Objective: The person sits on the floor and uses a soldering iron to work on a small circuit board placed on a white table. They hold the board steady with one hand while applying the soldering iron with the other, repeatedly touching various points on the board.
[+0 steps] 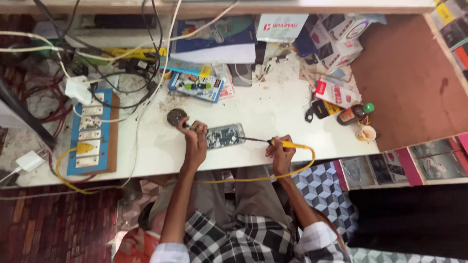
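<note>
Opened flat rectangular phone point(224, 136), circuit board exposed, lies on the white worktop point(273, 117) near its front edge, between the two hands. Left hand point(195, 141) sits at the phone's left end, fingers curled around a thin dark tool; what the tool is cannot be told. Right hand point(280, 151) is closed around the yellow-handled soldering iron point(285, 143), its dark tip reaching to the phone's right edge. The iron's yellow cord point(273, 176) loops down over the lap. A round dark disc point(175, 117) rests just beyond the left hand. Small white cup point(365, 133) stands at the worktop's right edge; contents not discernible. Brown bottle with green cap point(355, 113) lies beside it. Blue switchboard point(91, 134) sits well to the left.
</note>
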